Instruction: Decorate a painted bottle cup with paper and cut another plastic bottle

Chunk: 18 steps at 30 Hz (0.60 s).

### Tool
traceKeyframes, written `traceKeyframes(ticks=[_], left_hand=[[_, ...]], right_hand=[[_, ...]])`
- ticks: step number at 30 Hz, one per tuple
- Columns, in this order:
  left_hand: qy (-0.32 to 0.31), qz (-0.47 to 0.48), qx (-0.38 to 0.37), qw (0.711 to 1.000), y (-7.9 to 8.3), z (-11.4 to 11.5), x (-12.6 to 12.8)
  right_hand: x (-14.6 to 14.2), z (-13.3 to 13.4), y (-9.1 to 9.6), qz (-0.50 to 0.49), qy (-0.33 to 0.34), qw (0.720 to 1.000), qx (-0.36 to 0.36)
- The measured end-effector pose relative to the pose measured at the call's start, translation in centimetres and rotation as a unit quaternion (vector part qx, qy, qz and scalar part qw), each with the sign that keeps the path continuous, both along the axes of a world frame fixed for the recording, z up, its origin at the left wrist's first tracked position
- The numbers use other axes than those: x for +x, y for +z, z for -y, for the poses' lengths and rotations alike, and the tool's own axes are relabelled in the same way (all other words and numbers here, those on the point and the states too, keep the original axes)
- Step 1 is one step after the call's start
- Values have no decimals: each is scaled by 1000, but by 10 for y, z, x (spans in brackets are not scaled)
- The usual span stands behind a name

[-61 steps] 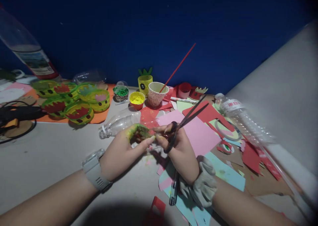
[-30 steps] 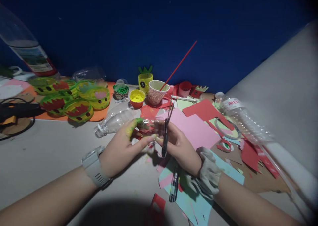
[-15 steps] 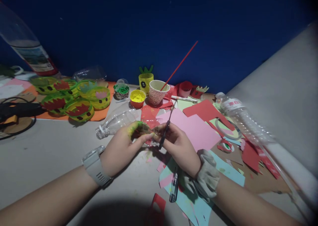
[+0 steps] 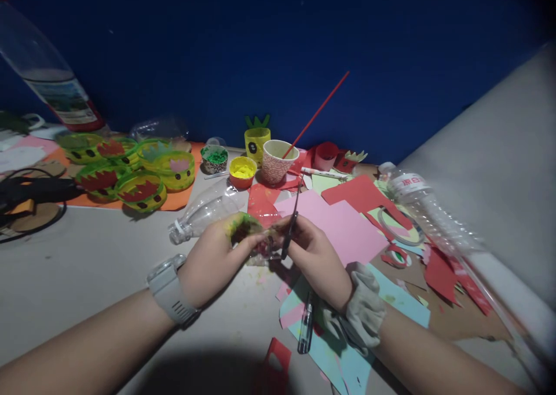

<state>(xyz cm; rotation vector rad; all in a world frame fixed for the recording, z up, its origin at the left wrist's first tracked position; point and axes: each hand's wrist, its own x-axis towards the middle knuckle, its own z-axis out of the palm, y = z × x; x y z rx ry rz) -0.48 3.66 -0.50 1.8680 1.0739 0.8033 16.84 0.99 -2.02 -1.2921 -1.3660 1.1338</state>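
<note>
My left hand (image 4: 221, 250), smeared with green and yellow paint, is closed on a clear plastic piece (image 4: 264, 255) that looks like the cut part of a bottle. Fingers of my right hand (image 4: 315, 256) also close around this piece's right side. A pair of dark scissors (image 4: 290, 236) stays in my right hand, its blades pointing up and away. How the handles sit on the fingers is partly hidden. Just behind my left hand lies a clear bottle top (image 4: 202, 212) with its neck toward the left.
Yellow-green painted bowls (image 4: 141, 191) stand on orange paper at left. Paint cups (image 4: 242, 172) and a patterned paper cup (image 4: 278, 162) with a red stick stand at the back. Pink paper (image 4: 343, 227), paper scraps, a pen (image 4: 306, 328) and a plastic bottle (image 4: 428, 207) lie to the right.
The scissors have turned slightly in my right hand, standing a little more upright. Both hands stay almost in place on the clear plastic piece; the whole view has shifted slightly.
</note>
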Motion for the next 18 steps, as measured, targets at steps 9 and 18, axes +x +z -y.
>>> traceKeyframes(ticks=[9,18], left_hand=[[10,-22,-21,999,1,-1,-1],[8,49,-42,998,2,0,0]], right_hand=[[-1,-1,5,-33,32,998,-31],[-2,-1,7,-48,7,999,3]])
